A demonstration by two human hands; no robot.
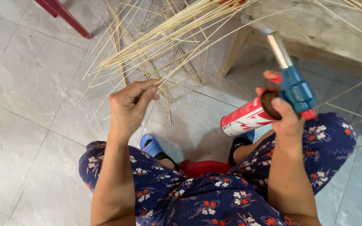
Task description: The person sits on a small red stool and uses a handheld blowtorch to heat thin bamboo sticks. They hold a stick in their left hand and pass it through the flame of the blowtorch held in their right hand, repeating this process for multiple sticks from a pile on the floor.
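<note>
— Over the grey tiles, what has the left hand [127,106] got?

— It pinches a thin bamboo strip [197,49] between thumb and fingers, right at the near end. That strip runs up and away to the right, joining a loose fan of pale bamboo strips [156,37].

— And the right hand [285,115]?

— Clenched around a blue gas torch [295,88], metal nozzle tilted up and away. A red and white gas canister [244,119] sticks out to the left beneath it.

— What surrounds them?

— Under the strips lies a woven bamboo frame [177,71], flat on the floor [26,92]. A wooden bench [311,29] stands at upper right, with a red chair leg [70,19] at upper left. Blue sandals [151,146] peek out below floral trousers.
</note>
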